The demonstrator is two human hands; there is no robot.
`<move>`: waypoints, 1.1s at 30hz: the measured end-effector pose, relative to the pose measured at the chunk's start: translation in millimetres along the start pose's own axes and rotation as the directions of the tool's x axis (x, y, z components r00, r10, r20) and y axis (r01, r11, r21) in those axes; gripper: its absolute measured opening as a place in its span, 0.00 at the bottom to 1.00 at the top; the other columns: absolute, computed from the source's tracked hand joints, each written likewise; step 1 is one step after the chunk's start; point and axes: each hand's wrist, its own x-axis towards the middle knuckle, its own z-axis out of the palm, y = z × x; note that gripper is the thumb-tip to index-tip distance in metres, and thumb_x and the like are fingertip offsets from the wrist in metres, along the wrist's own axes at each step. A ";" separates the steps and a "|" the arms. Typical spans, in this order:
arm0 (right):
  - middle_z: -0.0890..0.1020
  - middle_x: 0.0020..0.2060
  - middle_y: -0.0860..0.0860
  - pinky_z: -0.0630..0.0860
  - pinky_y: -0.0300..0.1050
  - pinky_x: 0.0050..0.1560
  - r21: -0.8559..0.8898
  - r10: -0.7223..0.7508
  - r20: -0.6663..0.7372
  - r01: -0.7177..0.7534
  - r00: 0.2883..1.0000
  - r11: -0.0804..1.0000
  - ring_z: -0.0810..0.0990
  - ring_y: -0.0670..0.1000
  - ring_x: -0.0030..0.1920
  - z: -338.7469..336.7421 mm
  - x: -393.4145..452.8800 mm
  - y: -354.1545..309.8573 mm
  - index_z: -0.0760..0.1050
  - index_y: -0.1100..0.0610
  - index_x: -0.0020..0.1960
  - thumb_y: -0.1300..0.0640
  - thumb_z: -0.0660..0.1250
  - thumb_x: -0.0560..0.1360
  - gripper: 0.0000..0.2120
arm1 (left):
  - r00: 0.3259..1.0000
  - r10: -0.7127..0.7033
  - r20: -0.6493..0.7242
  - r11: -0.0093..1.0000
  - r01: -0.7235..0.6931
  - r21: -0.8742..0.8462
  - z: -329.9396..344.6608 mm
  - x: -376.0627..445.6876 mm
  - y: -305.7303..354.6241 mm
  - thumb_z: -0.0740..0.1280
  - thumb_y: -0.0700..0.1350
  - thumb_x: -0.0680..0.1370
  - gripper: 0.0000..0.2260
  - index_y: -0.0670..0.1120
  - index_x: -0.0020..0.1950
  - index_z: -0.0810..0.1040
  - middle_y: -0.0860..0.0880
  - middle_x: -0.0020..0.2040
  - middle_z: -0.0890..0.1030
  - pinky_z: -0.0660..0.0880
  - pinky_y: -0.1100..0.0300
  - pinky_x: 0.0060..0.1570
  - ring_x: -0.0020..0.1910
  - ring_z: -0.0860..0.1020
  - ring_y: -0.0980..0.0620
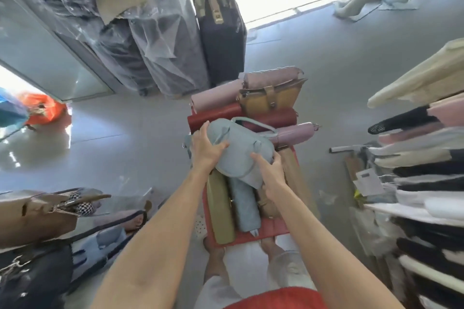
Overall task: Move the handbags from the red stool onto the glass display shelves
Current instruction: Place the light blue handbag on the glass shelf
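Both hands — left hand (208,148) and right hand (270,168) — clasp the pale blue handbag (236,150) above the crowded red stool (273,229); lift straight up so its handle clears neighbouring bags.

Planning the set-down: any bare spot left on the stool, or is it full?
One bare strip: the red stool's near edge, right of the olive bag and blue bag. Elsewhere bags sit packed side by side. Both hands, left and right, grip the light blue handbag.

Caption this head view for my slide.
Both hands grip a pale blue handbag above the bag-laden red stool.
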 end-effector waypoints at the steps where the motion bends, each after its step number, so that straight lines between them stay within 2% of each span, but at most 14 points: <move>1: 0.80 0.65 0.48 0.79 0.57 0.69 0.018 -0.009 -0.013 0.009 1.000 1.000 0.81 0.53 0.63 1.7 0.9 0.9 0.66 0.48 0.78 0.45 0.82 0.69 0.43 | 1.000 -0.002 0.024 1.000 0.002 0.010 1.6 5.5 -0.7 0.79 0.53 0.73 0.43 0.52 0.83 0.61 0.45 0.80 0.66 0.62 0.43 0.78 0.79 0.65 0.43; 5: 0.82 0.63 0.48 0.79 0.57 0.68 0.026 0.001 -0.082 0.001 0.997 1.000 0.82 0.52 0.62 7.9 7.6 6.6 0.69 0.49 0.75 0.38 0.80 0.58 0.49 | 0.995 -0.056 0.080 0.995 0.049 0.090 7.5 17.3 1.9 0.78 0.59 0.72 0.45 0.60 0.83 0.56 0.44 0.76 0.65 0.62 0.40 0.74 0.76 0.64 0.38; 8: 0.81 0.62 0.47 0.78 0.58 0.68 -0.017 -0.031 -0.141 0.029 0.990 0.999 0.81 0.53 0.62 9.3 7.0 8.9 0.68 0.47 0.74 0.35 0.78 0.57 0.49 | 0.994 -0.058 0.091 0.995 0.051 0.084 6.1 10.8 6.6 0.78 0.59 0.71 0.45 0.62 0.82 0.57 0.43 0.73 0.66 0.64 0.40 0.72 0.73 0.64 0.36; 10: 0.80 0.62 0.47 0.78 0.58 0.68 -0.042 -0.054 -0.148 0.048 0.988 0.998 0.81 0.54 0.62 10.3 2.2 5.1 0.67 0.48 0.74 0.39 0.80 0.62 0.44 | 0.997 -0.049 0.066 0.996 0.044 0.075 0.5 5.6 8.6 0.78 0.58 0.71 0.44 0.62 0.82 0.59 0.43 0.72 0.67 0.66 0.40 0.71 0.72 0.66 0.36; 13: 0.80 0.62 0.49 0.78 0.53 0.66 -0.019 -0.075 -0.135 0.073 0.988 0.997 0.80 0.53 0.61 10.0 -2.1 -2.2 0.67 0.48 0.70 0.52 0.81 0.71 0.34 | 0.998 -0.059 0.017 0.996 0.058 0.063 -8.1 -5.5 16.1 0.77 0.54 0.72 0.41 0.60 0.81 0.62 0.42 0.70 0.67 0.66 0.41 0.70 0.71 0.66 0.35; 16: 0.79 0.62 0.49 0.78 0.52 0.63 -0.050 -0.147 -0.136 0.142 0.980 0.989 0.80 0.54 0.62 9.9 -7.9 -14.9 0.66 0.48 0.71 0.54 0.82 0.70 0.36 | 0.998 -0.048 -0.037 0.998 0.050 0.044 -17.0 -16.8 23.7 0.77 0.54 0.72 0.40 0.58 0.81 0.63 0.41 0.69 0.69 0.67 0.43 0.70 0.70 0.68 0.35; 18: 0.78 0.63 0.49 0.76 0.50 0.60 -0.079 -0.195 -0.092 0.188 0.976 0.979 0.79 0.55 0.61 9.0 -12.2 -25.4 0.65 0.50 0.74 0.55 0.81 0.70 0.38 | 0.995 -0.045 -0.086 0.999 0.045 -0.001 -22.8 -22.9 26.2 0.77 0.58 0.70 0.40 0.58 0.80 0.65 0.40 0.67 0.72 0.69 0.43 0.69 0.68 0.71 0.36; 21: 0.78 0.65 0.52 0.76 0.49 0.62 -0.136 -0.258 0.006 0.256 0.966 0.957 0.79 0.55 0.61 8.3 -14.3 -40.3 0.65 0.52 0.76 0.56 0.82 0.70 0.40 | 0.980 -0.064 -0.187 0.995 0.049 -0.087 -30.8 -34.6 24.1 0.74 0.65 0.62 0.45 0.56 0.78 0.67 0.41 0.65 0.77 0.72 0.41 0.69 0.66 0.75 0.37; 22: 0.78 0.65 0.52 0.75 0.48 0.62 -0.169 -0.283 0.050 0.287 0.958 0.943 0.78 0.54 0.61 9.5 -17.5 -47.1 0.65 0.52 0.77 0.56 0.82 0.71 0.40 | 0.971 -0.077 -0.226 0.992 0.052 -0.117 -34.8 -43.7 25.4 0.75 0.64 0.62 0.46 0.54 0.78 0.67 0.41 0.66 0.77 0.72 0.42 0.70 0.66 0.75 0.38; 24: 0.77 0.65 0.52 0.74 0.47 0.64 -0.259 -0.327 0.152 0.357 0.933 0.897 0.77 0.54 0.62 14.9 -24.1 -58.2 0.65 0.51 0.78 0.54 0.81 0.71 0.40 | 0.942 -0.117 -0.315 0.979 0.056 -0.193 -42.8 -62.1 22.7 0.80 0.54 0.68 0.41 0.48 0.77 0.69 0.42 0.65 0.77 0.70 0.46 0.71 0.67 0.75 0.40; 26: 0.77 0.68 0.52 0.74 0.50 0.67 -0.336 -0.372 0.241 0.436 0.896 0.835 0.77 0.56 0.65 23.0 -30.7 -66.2 0.64 0.51 0.78 0.52 0.81 0.71 0.42 | 0.904 -0.177 -0.390 0.966 0.083 -0.246 -50.9 -79.0 17.7 0.81 0.47 0.72 0.37 0.46 0.76 0.69 0.44 0.64 0.74 0.70 0.50 0.69 0.66 0.74 0.41; 30: 0.78 0.66 0.50 0.74 0.52 0.66 -0.386 -0.429 0.391 0.568 0.814 0.727 0.78 0.56 0.65 40.5 -55.7 -68.5 0.66 0.50 0.77 0.50 0.82 0.70 0.40 | 0.818 -0.245 -0.520 0.943 0.077 -0.323 -68.7 -117.6 -3.2 0.80 0.52 0.73 0.35 0.49 0.75 0.68 0.39 0.67 0.70 0.72 0.44 0.69 0.64 0.73 0.38; 33: 0.79 0.65 0.50 0.75 0.52 0.66 -0.348 -0.451 0.498 0.647 0.741 0.678 0.78 0.55 0.65 55.8 -81.2 -67.5 0.68 0.51 0.76 0.52 0.82 0.70 0.40 | 0.748 -0.278 -0.603 0.921 0.031 -0.388 -86.9 -150.0 -16.7 0.79 0.57 0.73 0.34 0.50 0.74 0.69 0.41 0.65 0.71 0.74 0.47 0.65 0.60 0.74 0.40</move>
